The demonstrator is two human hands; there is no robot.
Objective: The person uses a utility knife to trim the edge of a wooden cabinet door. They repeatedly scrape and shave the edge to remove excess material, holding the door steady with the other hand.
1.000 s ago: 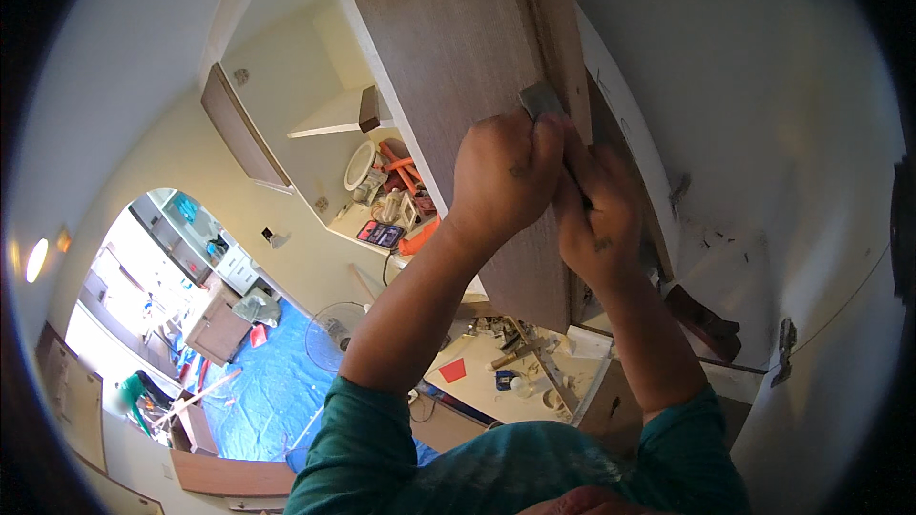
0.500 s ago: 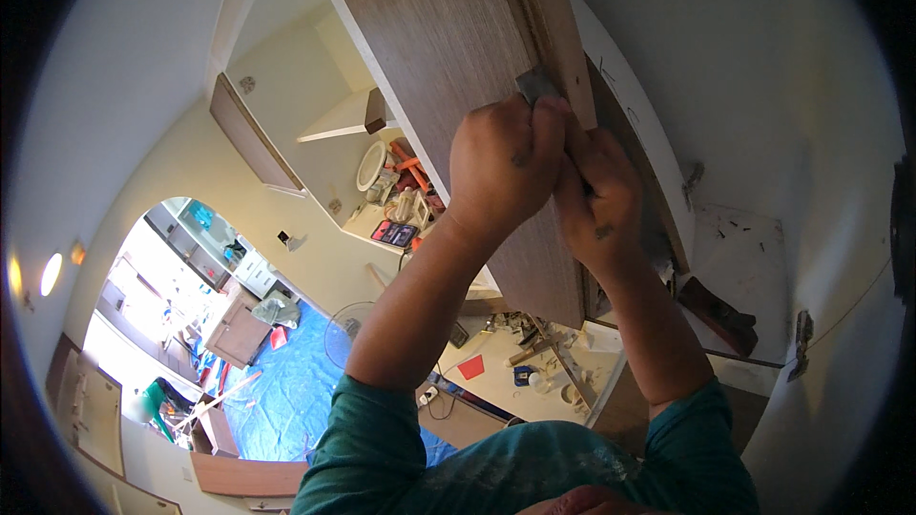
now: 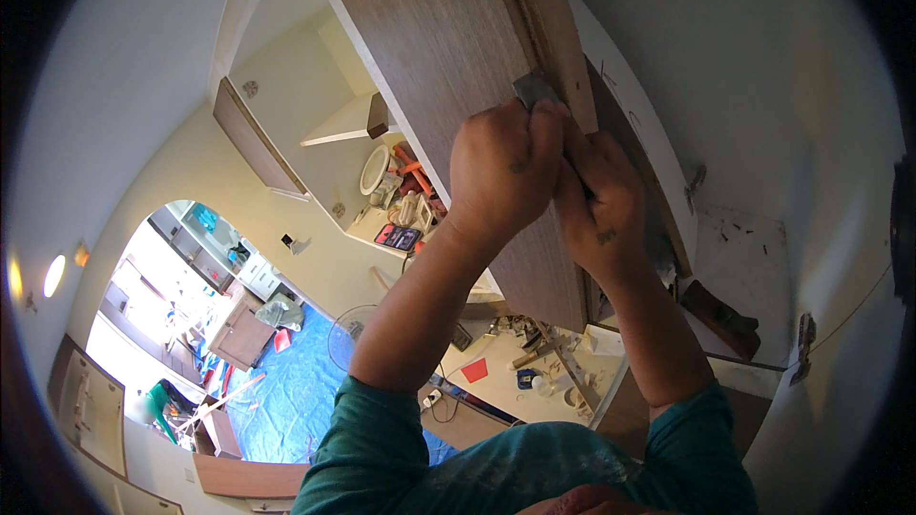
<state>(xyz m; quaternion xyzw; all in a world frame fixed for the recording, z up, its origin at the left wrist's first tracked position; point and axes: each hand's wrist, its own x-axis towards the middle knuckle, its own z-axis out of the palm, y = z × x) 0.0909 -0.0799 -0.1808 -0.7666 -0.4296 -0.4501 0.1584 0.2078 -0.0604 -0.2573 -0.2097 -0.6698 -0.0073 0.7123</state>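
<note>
Both my hands are closed together at the edge of a tall wood-grain cabinet panel (image 3: 429, 38). From between their fingers sticks out a flat dark-grey piece (image 3: 536, 89), lying against the panel by the raised wooden edge strip (image 3: 546, 10). My left hand (image 3: 501, 162) grips it with the thumb side toward the strip. Just to the right, my right hand (image 3: 609, 198) wraps round the same piece lower down. The fingers hide most of it, so I cannot tell its exact kind.
A dark reddish tool (image 3: 720, 319) lies on the right ledge. Open shelving behind the panel holds a white ring (image 3: 374, 170) and orange-handled tools (image 3: 412, 167). Below, a cluttered worktop (image 3: 501, 386) carries hardware and a red card (image 3: 474, 370). Blue sheeting (image 3: 286, 391) covers the floor left.
The view has shifted very slightly. Both hands keep their grip at nearly the same spot on the panel edge, and the grey piece has barely moved.
</note>
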